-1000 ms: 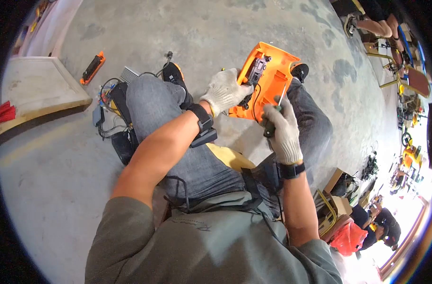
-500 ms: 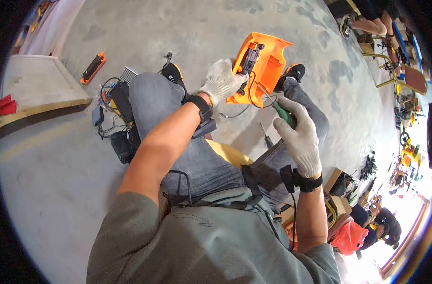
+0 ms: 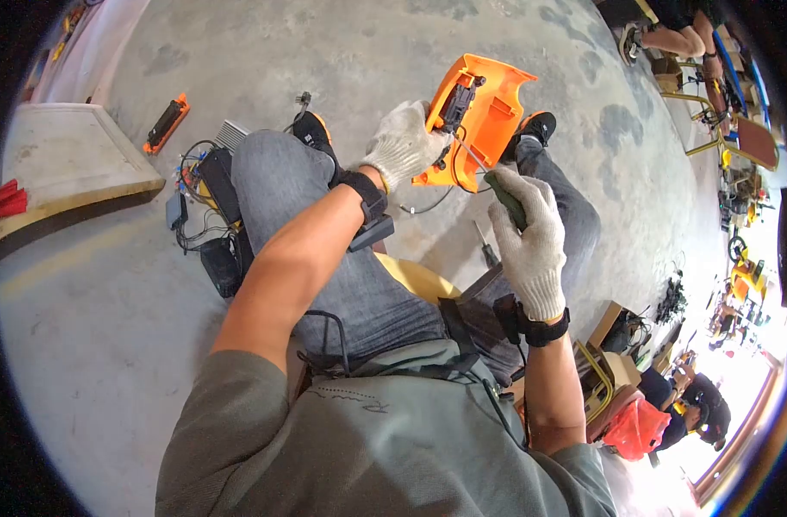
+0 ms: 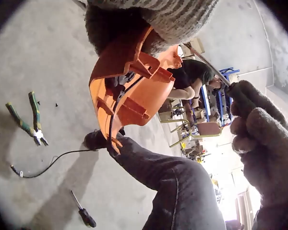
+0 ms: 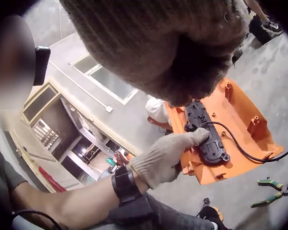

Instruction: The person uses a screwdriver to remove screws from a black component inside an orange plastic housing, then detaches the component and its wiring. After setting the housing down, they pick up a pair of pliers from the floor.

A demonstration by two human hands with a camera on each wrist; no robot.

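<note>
My gloved left hand (image 3: 405, 145) grips the left edge of an orange plastic shell (image 3: 499, 99), its thumb on the black part (image 5: 212, 146) fixed inside. A black cable (image 5: 240, 143) runs out of that part. My gloved right hand (image 3: 531, 237) is curled round a green-handled screwdriver (image 3: 511, 205), whose metal shaft points up and left toward the shell. Whether the tip touches anything cannot be told. In the left wrist view the shell (image 4: 134, 96) hangs above the floor, and the right hand (image 4: 264, 136) holds the screwdriver to its right.
On the floor lie green-handled pliers (image 4: 31, 120) and a second screwdriver (image 4: 86, 216). An orange and black part (image 3: 166, 124) lies at the far left, near a pale board (image 3: 74, 155). Electronics and cables (image 3: 214, 202) sit beside the left leg. Other people and chairs (image 3: 755, 143) are at the right.
The shell has moved up and away, and its cable now hangs out below. My right hand first swung down and right, then shifted slightly back up and left with the screwdriver.
</note>
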